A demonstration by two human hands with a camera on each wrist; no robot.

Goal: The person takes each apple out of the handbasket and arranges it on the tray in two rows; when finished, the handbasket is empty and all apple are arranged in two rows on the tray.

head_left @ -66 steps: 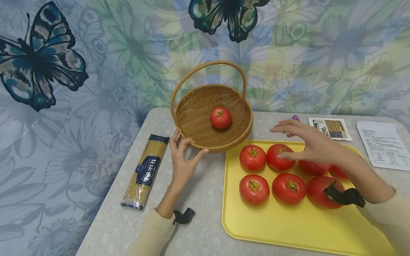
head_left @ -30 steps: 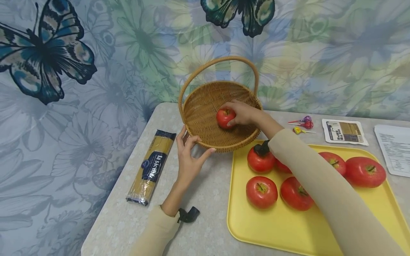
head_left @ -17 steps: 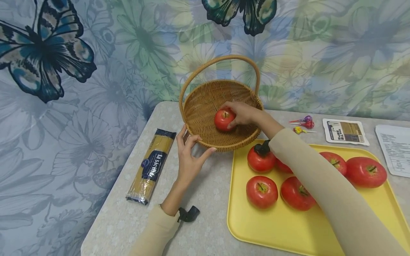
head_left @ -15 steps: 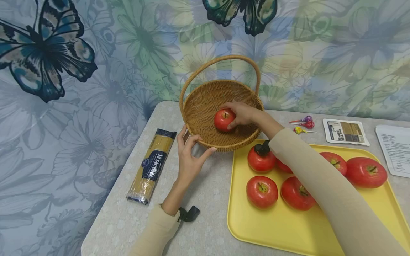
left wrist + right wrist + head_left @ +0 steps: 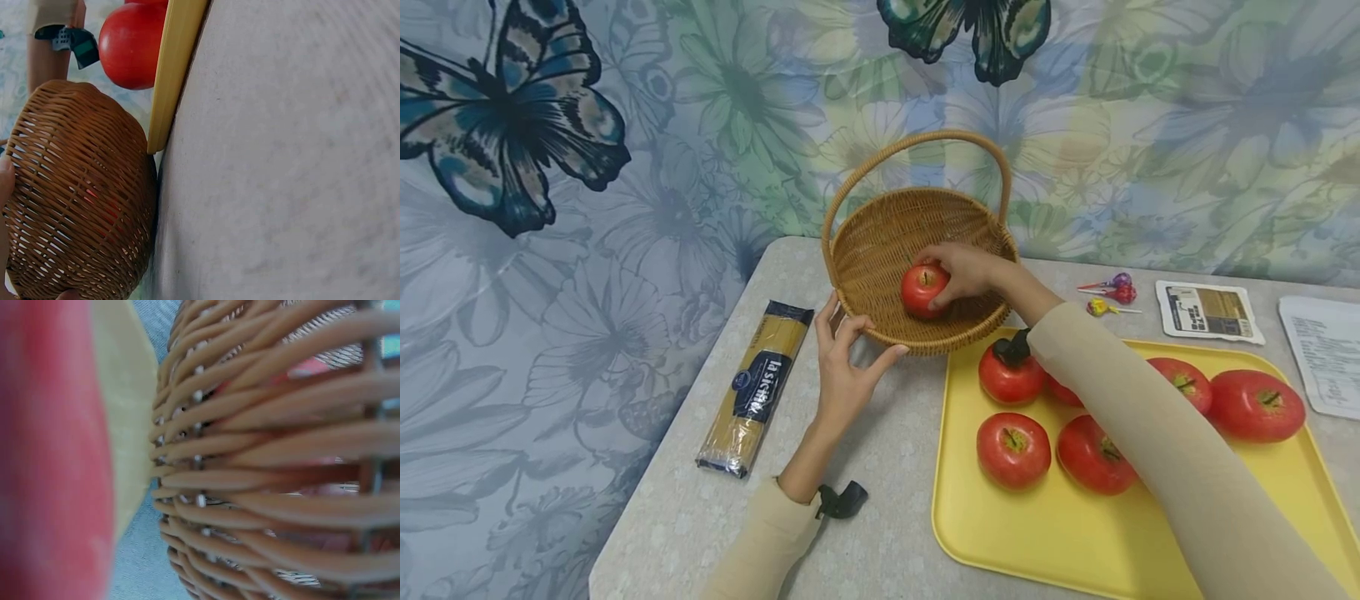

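Note:
In the head view a wicker basket (image 5: 887, 242) with a tall handle stands tilted near the back of the table, its mouth facing me. My left hand (image 5: 842, 367) holds its front-left rim with curled fingers and thumb. Inside it, my right hand (image 5: 966, 271) grips a red apple (image 5: 921, 292), fingers at its top and far side, thumb in front. The basket's woven outside (image 5: 81, 194) fills the left of the left wrist view, a fingertip on its edge. Close weave (image 5: 262, 456) blocks the right wrist view, with faint red behind it.
A yellow tray (image 5: 1022, 533) with several red apples (image 5: 1013, 450) lies under my right forearm. A pasta pack (image 5: 756, 387) lies left of the basket. Lollipops (image 5: 1108, 292), a flat packet (image 5: 1210, 311) and a printed sheet (image 5: 1326, 350) are at the back right.
My right hand has moved from above the tray into the basket and taken hold of the apple there. Lately the apple has shifted slightly towards the front rim. My left hand stays on the basket.

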